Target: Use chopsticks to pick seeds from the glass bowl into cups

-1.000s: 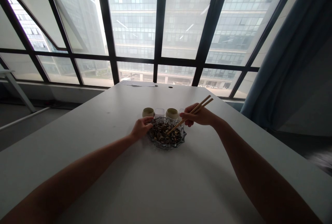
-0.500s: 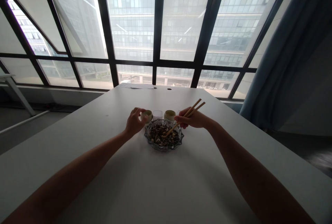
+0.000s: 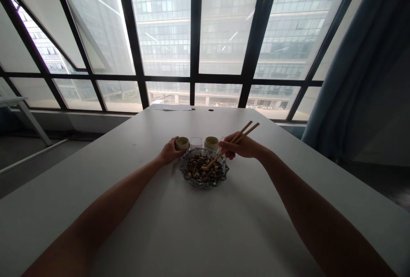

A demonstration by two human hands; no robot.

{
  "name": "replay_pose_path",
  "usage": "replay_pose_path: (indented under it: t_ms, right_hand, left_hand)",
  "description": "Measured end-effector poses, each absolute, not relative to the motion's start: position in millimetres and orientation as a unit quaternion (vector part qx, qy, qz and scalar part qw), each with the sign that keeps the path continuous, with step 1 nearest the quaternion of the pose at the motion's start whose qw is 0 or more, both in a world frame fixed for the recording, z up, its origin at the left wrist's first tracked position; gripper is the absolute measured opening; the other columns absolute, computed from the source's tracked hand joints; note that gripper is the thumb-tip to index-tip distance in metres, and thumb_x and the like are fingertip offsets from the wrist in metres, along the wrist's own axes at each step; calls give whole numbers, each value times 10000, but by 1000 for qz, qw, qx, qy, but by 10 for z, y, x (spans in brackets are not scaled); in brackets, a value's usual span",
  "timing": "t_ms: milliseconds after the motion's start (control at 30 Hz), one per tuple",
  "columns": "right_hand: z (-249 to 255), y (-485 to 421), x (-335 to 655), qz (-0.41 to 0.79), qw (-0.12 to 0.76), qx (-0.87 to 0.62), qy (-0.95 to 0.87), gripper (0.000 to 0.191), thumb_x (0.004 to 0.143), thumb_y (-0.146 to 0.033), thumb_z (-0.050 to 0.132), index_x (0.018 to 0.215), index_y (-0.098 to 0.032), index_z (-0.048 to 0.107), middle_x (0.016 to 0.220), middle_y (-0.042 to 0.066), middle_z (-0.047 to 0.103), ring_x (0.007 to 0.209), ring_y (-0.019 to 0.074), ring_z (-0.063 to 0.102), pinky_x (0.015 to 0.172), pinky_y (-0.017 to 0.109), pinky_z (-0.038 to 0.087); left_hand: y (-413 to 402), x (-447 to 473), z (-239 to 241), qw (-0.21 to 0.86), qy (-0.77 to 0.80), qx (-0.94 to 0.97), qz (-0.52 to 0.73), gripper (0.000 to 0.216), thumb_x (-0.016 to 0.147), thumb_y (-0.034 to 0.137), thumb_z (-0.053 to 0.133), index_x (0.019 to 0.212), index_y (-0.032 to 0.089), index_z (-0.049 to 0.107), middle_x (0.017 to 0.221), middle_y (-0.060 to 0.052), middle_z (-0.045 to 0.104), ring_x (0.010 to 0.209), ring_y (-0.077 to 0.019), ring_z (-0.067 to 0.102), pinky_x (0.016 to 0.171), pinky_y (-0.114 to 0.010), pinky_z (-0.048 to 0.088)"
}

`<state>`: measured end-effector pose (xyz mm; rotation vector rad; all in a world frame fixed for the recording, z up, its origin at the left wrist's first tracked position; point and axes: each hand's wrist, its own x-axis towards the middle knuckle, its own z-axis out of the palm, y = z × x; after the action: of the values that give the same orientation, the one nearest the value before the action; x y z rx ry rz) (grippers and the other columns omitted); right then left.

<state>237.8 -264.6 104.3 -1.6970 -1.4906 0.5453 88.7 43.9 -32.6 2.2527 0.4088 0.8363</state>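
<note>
My left hand [image 3: 170, 150] is wrapped round the side of a small pale cup [image 3: 182, 141] behind the bowl's left edge. Between the fingers of my right hand [image 3: 238, 145] are wooden chopsticks [image 3: 228, 147], their tips lowered among the seeds. The clear glass bowl [image 3: 205, 186] has a scalloped rim and stands in front of the cups. Dark striped seeds [image 3: 200, 170], which look like sunflower seeds, fill it along with some lighter, rounder pieces.
A clear glass cup [image 3: 196, 142] and a second pale cup [image 3: 211, 142] stand behind the bowl. Another clear cup [image 3: 222, 139] is mostly hidden by my right hand. A paper sheet [image 3: 173, 107] lies at the far end of the white table [image 3: 205, 234]. A blue curtain [image 3: 336, 80] hangs at right.
My left fingers have closed round the side of the left pale cup, where before they were raised at its rim. The chopsticks stay in the bowl. The view has shifted slightly.
</note>
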Motion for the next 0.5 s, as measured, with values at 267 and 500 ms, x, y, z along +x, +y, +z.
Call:
replay_pose_path:
  t_ms: [267, 500]
  right_hand:
    - [1065, -2675, 2463, 228, 492, -648, -535, 553, 745, -681, 743, 698, -130, 732, 556, 60, 685, 475, 147, 645, 457, 246, 522]
    - [974, -2694, 2608, 257, 532, -634, -499, 551, 699, -669, 791, 676, -122, 733, 547, 62, 681, 444, 129, 615, 448, 243, 511]
  left_hand:
    - [374, 868, -309, 244, 160, 876, 385, 701, 634, 399, 833, 1253, 178, 590, 1271, -152, 658, 1206, -341, 616, 1072, -518, 465]
    - [405, 872, -333, 236, 121, 872, 411, 701, 613, 352, 841, 1221, 168, 545, 1220, -150, 663, 1116, -294, 653, 987, -451, 527]
